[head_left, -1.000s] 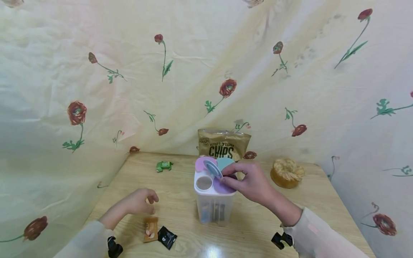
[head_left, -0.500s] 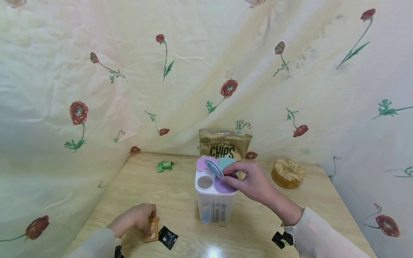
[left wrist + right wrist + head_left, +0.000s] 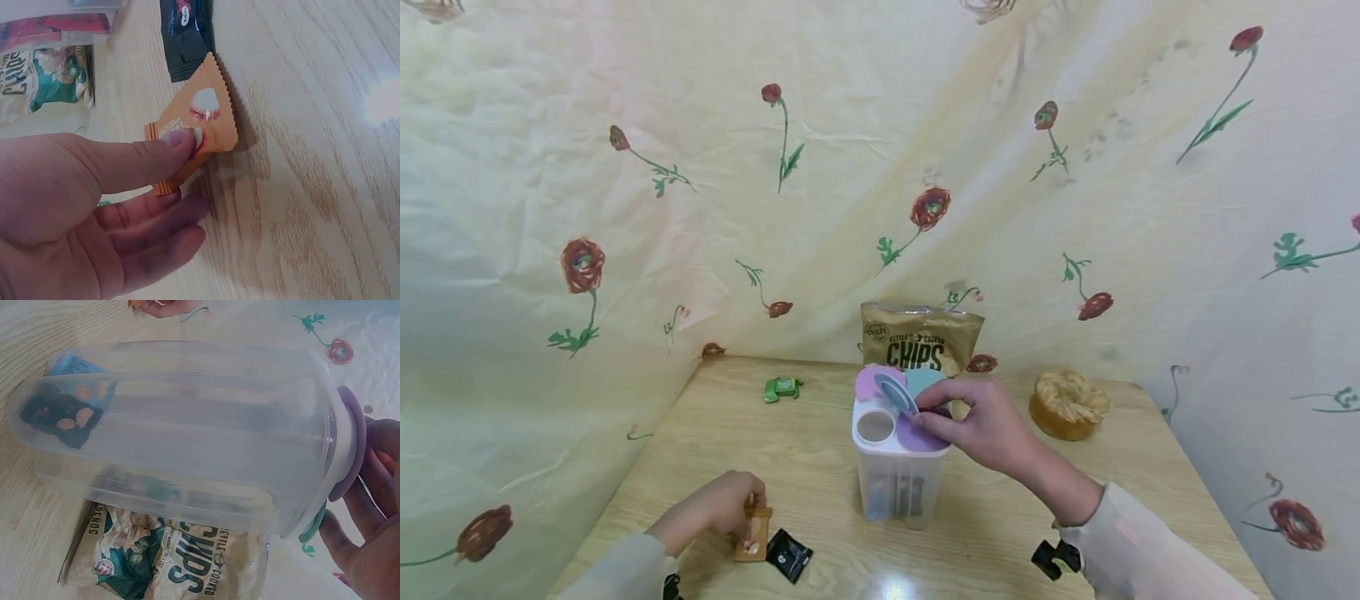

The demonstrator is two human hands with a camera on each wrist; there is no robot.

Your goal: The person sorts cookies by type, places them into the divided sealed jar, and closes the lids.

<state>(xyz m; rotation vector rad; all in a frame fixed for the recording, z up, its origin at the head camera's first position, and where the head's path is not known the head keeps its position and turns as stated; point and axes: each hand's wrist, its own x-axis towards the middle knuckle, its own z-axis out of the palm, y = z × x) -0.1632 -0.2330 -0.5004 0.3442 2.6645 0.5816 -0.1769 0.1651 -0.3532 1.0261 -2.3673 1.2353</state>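
Note:
My left hand [image 3: 718,504] pinches a small orange snack packet [image 3: 215,119] between thumb and fingers, low over the table at the front left. Beside that packet lies a black snack packet [image 3: 788,556]. A clear plastic container [image 3: 887,475] with a white top and several round coloured lids stands mid-table. With thumb and fingertips, my right hand [image 3: 981,421] holds the container's light-blue flip lid [image 3: 892,392] tilted up, leaving the front-left round opening [image 3: 876,426] uncovered. Through the container's wall, the right wrist view shows a dark packet [image 3: 62,419] and a blue packet [image 3: 78,369] at the bottom.
Behind the container a gold chips bag [image 3: 921,337] stands against the flowered cloth [image 3: 820,208]. A green wrapped packet [image 3: 782,388] lies at the back left of the wooden table [image 3: 805,467]. At the right is a round, bread-like thing [image 3: 1067,404].
My left hand has come down onto the orange packet and taken hold of it. The right hand has stayed at the raised blue lid.

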